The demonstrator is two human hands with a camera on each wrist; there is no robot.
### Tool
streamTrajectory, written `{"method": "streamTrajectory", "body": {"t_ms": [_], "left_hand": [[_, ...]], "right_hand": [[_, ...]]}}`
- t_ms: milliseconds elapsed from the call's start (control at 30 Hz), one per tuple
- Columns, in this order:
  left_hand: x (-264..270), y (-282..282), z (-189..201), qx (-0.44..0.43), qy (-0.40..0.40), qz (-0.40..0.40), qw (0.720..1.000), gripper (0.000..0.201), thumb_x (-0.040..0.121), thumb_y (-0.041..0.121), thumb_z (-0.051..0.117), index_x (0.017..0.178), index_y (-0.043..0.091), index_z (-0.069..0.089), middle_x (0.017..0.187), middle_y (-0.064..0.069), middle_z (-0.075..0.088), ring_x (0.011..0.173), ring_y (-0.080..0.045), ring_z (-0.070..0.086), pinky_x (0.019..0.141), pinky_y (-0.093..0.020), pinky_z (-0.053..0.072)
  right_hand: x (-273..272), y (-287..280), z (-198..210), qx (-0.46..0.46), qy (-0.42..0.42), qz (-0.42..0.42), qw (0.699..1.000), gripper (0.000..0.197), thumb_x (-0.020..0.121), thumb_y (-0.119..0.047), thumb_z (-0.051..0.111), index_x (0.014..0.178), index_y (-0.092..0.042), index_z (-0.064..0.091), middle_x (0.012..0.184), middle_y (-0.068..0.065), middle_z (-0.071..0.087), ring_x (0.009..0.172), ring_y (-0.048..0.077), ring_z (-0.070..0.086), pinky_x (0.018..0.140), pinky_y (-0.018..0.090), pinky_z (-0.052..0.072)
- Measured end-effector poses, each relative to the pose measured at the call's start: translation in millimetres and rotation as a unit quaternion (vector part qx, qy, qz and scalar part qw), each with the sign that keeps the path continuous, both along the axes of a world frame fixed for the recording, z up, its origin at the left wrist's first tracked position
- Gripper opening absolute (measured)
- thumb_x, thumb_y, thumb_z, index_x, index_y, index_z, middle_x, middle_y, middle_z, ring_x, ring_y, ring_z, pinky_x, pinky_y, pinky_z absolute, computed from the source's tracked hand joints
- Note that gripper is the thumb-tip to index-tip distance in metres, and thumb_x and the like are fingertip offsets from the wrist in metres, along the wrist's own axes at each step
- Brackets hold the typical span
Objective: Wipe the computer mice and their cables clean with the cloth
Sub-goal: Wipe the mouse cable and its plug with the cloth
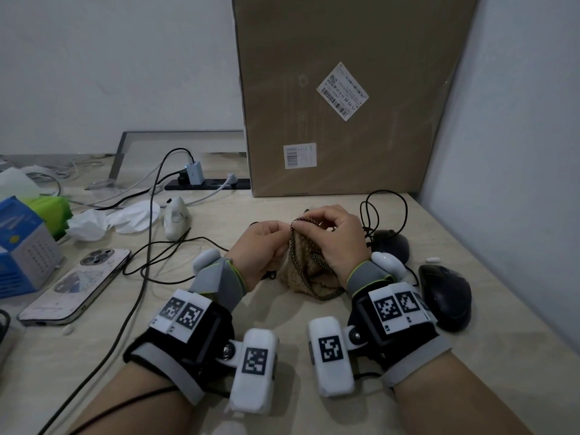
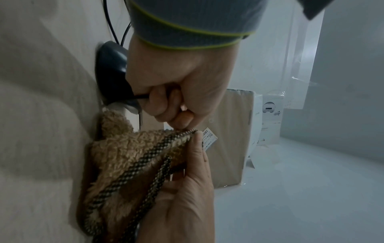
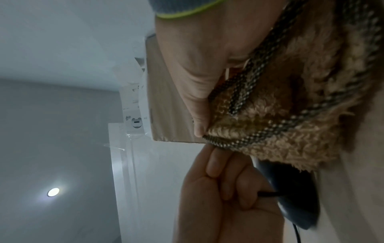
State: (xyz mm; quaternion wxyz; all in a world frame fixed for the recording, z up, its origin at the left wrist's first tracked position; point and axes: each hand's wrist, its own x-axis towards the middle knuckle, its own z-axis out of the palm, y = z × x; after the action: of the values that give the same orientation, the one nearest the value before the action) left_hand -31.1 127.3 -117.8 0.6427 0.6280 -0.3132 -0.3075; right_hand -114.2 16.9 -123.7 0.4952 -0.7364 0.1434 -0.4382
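Note:
A fluffy tan cloth (image 1: 303, 266) with dark braided trim hangs between both hands just above the table (image 1: 292, 312). My left hand (image 1: 286, 230) pinches its upper edge from the left. My right hand (image 1: 302, 223) pinches the same trim from the right. In the wrist views the right hand (image 3: 214, 152) also has a black mouse cable (image 3: 268, 194) caught under its curled fingers, and the left hand (image 2: 197, 137) pinches the cloth (image 2: 124, 156). One black mouse (image 1: 390, 244) lies behind the right hand and another black mouse (image 1: 445, 296) beside the right wrist. Their cable (image 1: 384, 211) loops behind.
A big cardboard box (image 1: 339, 89) stands at the back and a wall closes the right side. On the left lie a phone (image 1: 75, 287), a white mouse (image 1: 175, 218), crumpled tissues (image 1: 94, 226), a blue box (image 1: 18, 246), a power strip (image 1: 207, 184) and trailing black cables (image 1: 150, 246).

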Motion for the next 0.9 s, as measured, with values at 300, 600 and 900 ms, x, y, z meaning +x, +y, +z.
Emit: {"method": "streamTrajectory", "body": {"t_ms": [300, 600, 900], "left_hand": [[-3.1, 0.0, -0.6, -0.001, -0.086, -0.018, 0.996, 0.012, 0.094, 0.001, 0.048, 0.084, 0.007, 0.052, 0.036, 0.008, 0.035, 0.031, -0.003, 0.024, 0.032, -0.012, 0.018], [-4.0, -1.3, -3.7, 0.044, -0.046, -0.093, 0.994, 0.047, 0.101, 0.025, 0.036, 0.058, 0.010, 0.043, 0.041, 0.001, 0.027, 0.040, -0.012, 0.015, 0.041, -0.022, 0.009], [0.8, -0.8, 1.4, 0.000, 0.016, 0.007, 1.000, 0.028, 0.100, 0.012, 0.039, 0.085, 0.006, 0.061, 0.039, 0.008, 0.031, 0.032, -0.004, 0.020, 0.033, -0.014, 0.014]], "right_hand": [[-1.0, -3.7, -1.4, 0.056, 0.033, -0.041, 0.997, 0.026, 0.075, -0.032, 0.076, 0.092, -0.018, 0.061, 0.086, 0.000, 0.067, 0.081, 0.013, 0.063, 0.075, 0.025, 0.051], [-1.1, -10.1, -3.3, 0.094, 0.001, -0.075, 0.993, 0.035, 0.088, -0.032, 0.062, 0.073, -0.001, 0.059, 0.067, 0.012, 0.060, 0.063, 0.020, 0.051, 0.065, 0.041, 0.049], [-3.0, -11.2, -0.1, 0.133, -0.047, -0.084, 0.986, 0.013, 0.086, -0.032, 0.065, 0.076, -0.026, 0.071, 0.077, -0.003, 0.071, 0.080, 0.017, 0.066, 0.082, 0.039, 0.056]]}}
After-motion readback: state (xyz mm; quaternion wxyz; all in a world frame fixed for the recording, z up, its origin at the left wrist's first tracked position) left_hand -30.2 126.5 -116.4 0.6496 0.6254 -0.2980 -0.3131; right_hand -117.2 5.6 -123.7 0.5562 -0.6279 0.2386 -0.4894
